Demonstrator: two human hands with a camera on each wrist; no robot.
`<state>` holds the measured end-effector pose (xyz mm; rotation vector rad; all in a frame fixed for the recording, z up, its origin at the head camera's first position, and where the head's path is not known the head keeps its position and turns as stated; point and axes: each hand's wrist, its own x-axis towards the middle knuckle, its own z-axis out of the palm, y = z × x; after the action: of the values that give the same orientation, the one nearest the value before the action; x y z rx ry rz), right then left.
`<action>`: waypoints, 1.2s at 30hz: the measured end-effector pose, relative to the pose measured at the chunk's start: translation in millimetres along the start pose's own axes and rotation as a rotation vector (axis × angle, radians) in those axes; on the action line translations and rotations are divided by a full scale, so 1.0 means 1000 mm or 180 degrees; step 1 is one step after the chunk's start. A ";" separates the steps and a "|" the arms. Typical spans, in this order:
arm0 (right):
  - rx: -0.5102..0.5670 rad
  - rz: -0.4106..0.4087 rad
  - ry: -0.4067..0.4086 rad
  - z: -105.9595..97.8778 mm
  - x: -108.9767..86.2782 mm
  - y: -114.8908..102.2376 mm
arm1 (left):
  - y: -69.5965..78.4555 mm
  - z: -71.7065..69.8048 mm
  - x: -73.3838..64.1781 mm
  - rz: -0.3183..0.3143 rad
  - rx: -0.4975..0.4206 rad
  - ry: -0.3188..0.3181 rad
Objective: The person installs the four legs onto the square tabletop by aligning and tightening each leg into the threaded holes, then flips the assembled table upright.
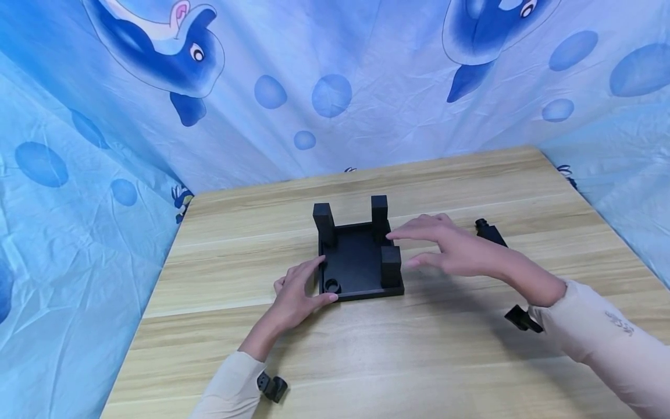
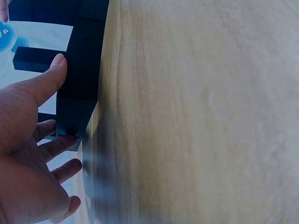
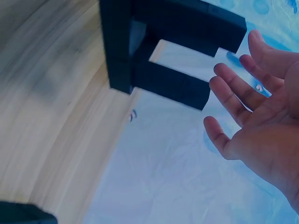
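The fingers of your left hand (image 1: 296, 297) are resting loosely spread around the near-left corner of the black base (image 1: 356, 262). Your thumb is lying along its front edge and your index finger is touching its left wall, while in the left wrist view your other fingers are hanging just beside that wall, gripping nothing.

Your right hand (image 1: 460, 247) is hovering at the base's right side, its fingers extended and its thumb held apart, grasping nothing. Its fingertips are pointing at the gap between the far-right post (image 1: 379, 215) and the near-right post (image 1: 390, 266); you are leaving them so close to the posts that contact cannot be told.

Between your hands, the base is lying flat, with those two posts and the far-left post (image 1: 324, 224) standing upright at its corners. A round socket (image 1: 332, 286) is sitting inside the near-left corner, just beside your left thumb. Farther right, beyond your right hand and well apart from the base, a loose black piece (image 1: 492, 234) with a knobbed end is lying on the wooden table (image 1: 209, 279). Behind the table, a blue curtain (image 1: 392, 75) printed with dolphins and bubbles is hanging.
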<state>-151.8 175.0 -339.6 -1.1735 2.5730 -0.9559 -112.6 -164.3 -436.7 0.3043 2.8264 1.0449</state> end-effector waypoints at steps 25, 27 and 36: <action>-0.0670 0.0065 0.0481 -0.009 -0.054 0.062 | 0.000 -0.001 -0.002 -0.0004 -0.0041 -0.0022; -0.0787 0.0007 0.0566 -0.010 -0.059 0.069 | 0.000 -0.001 -0.002 -0.0008 -0.0035 -0.0016; -0.1678 -0.0375 0.0750 -0.011 -0.086 0.099 | 0.003 -0.002 -0.002 -0.0006 -0.0029 -0.0009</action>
<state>-159.1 290.5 -401.2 -1.4161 3.0938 -0.4594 -111.0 -163.8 -433.3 0.3019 2.8179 1.0557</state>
